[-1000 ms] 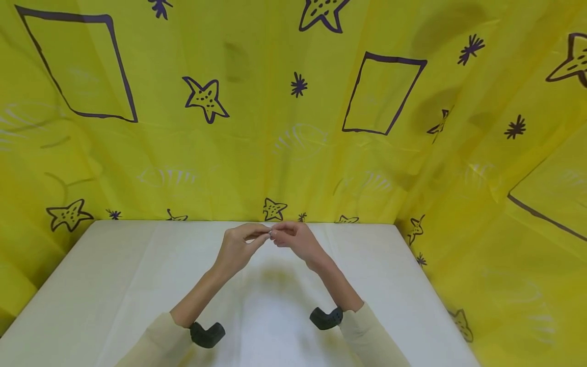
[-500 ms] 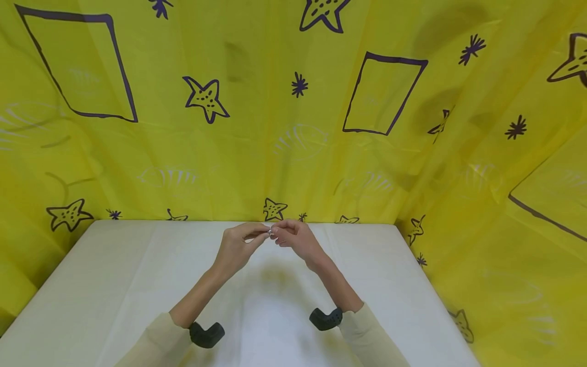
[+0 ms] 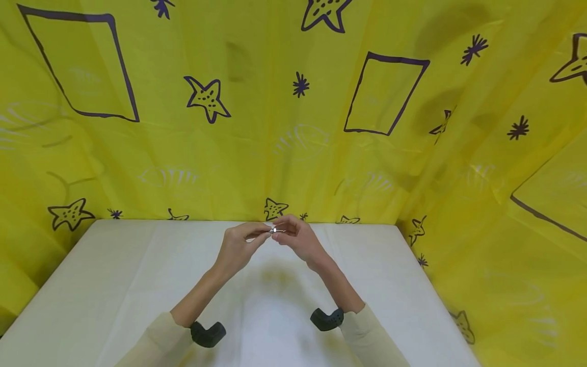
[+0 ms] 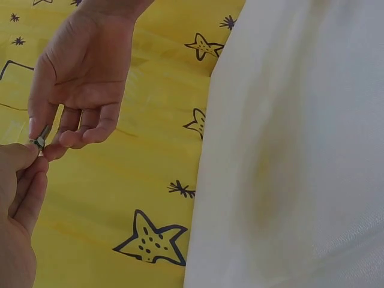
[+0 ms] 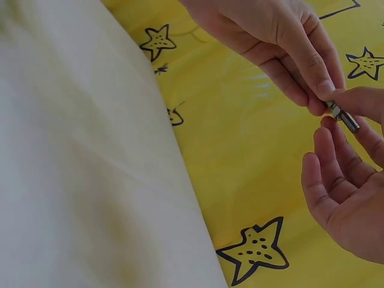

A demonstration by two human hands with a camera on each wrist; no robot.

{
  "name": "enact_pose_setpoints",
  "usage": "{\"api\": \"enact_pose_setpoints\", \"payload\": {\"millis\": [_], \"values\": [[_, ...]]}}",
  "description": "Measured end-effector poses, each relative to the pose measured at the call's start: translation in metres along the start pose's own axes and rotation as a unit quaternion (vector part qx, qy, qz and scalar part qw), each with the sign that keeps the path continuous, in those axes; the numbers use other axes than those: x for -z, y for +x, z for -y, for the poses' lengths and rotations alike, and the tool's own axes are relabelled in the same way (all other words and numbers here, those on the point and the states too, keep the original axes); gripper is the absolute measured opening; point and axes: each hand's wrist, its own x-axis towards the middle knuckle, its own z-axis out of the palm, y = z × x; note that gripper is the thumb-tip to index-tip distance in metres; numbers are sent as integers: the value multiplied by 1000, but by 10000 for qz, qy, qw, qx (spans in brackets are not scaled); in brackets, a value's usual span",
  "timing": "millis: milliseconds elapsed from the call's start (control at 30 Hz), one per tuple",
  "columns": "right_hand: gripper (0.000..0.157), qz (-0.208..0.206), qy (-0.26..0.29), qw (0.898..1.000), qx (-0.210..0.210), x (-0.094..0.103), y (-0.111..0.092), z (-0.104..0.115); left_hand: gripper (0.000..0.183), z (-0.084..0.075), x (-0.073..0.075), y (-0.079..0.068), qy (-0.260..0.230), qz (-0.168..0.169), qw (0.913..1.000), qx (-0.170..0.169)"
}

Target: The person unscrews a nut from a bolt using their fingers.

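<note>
My left hand (image 3: 237, 248) pinches one end of a small metal bolt (image 5: 350, 123) between thumb and fingers, above the far part of the table. A hex nut (image 5: 336, 113) sits round the bolt close to the left fingertips, and the threaded shank sticks out toward my right hand (image 3: 302, 242). The right thumb and forefinger stand apart on either side of the bolt, the thumb very near or touching the nut. Its other fingers are loosely bent. The bolt's gripped end is hidden by the left fingertips.
Below the hands lies a white-covered table (image 3: 183, 285). A yellow curtain (image 3: 257, 142) with drawn starfish and frames hangs behind it and along the sides. Dark curved devices (image 3: 208, 334) are worn at both wrists.
My right thumb and fingers were together at the bolt and have spread apart, so more of the metal shows. My left hand has kept its pinch and place.
</note>
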Motion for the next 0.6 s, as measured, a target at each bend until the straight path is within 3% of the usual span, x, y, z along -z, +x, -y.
{"api": "enact_pose_setpoints", "payload": {"millis": [233, 600], "values": [[28, -251, -54, 9994, -232, -1, 1, 1, 22, 0, -2, 0, 21, -29, 10000, 35], [24, -97, -18, 10000, 11, -1, 0, 0, 21, 0, -2, 1, 3, -38, 10000, -13]]}}
